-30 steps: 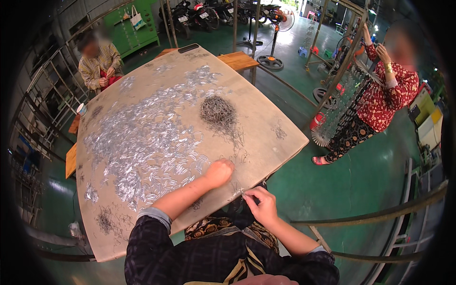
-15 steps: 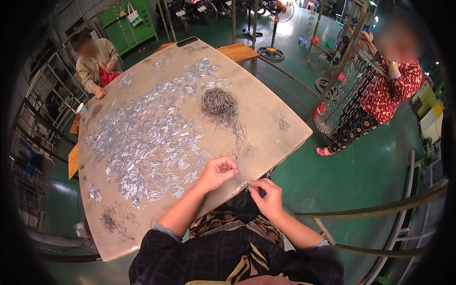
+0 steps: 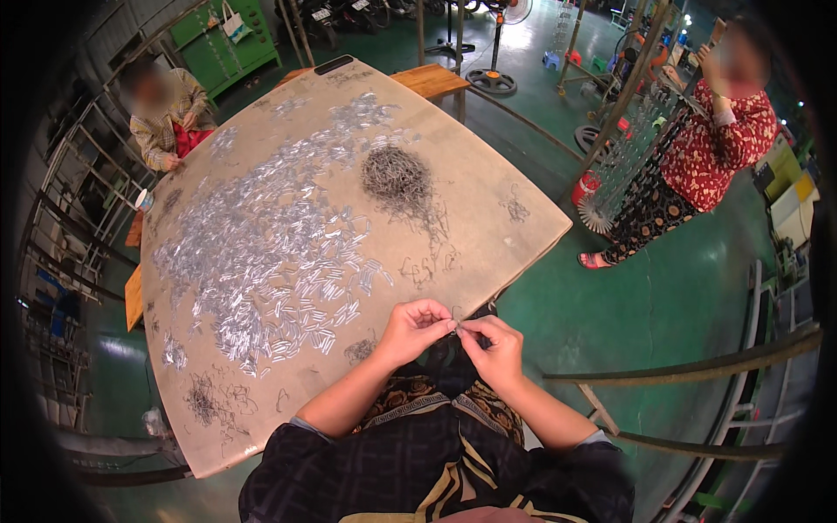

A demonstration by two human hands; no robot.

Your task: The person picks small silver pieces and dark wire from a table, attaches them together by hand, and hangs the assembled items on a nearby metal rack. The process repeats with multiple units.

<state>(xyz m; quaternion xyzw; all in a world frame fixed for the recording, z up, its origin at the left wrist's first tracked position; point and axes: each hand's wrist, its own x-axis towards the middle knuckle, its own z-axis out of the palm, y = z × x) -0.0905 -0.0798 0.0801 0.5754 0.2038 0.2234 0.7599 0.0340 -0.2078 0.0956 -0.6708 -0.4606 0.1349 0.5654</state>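
From my end I've got the left hand (image 3: 417, 333) and right hand (image 3: 495, 349) both pinching a skinny wire hook (image 3: 456, 311), fingertips close together, by the desk's (image 3: 488, 218) near edge.

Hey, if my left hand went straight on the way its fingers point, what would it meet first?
Most likely your right hand, which lies just ahead of your left hand, by a thin wire piece; whether the hands touch is unclear.
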